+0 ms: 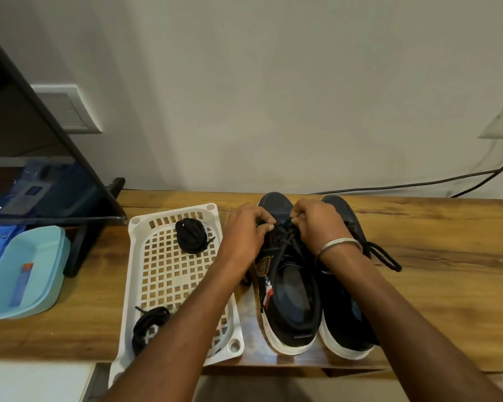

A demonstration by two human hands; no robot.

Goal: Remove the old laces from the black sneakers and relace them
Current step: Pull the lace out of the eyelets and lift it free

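Black sneakers [291, 285] on wooden table [418, 227] by pale wall [273, 82], left hand [244, 230] and right hand [317, 221] pinching laces [285, 242]

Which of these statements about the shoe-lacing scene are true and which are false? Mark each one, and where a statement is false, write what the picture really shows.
1. Both hands work at the laces of the left sneaker. True: the left hand and right hand pinch its lace near the toe end.
2. The white basket holds two coiled black lace bundles. True: one lies at the far end, one at the near end.
3. The sneakers stand inside the basket. False: they stand on the wooden table, beside the basket.
4. The bangle is on the left wrist. False: it is on the right wrist.
5. The right sneaker has no lace. False: a lace loop trails from it.
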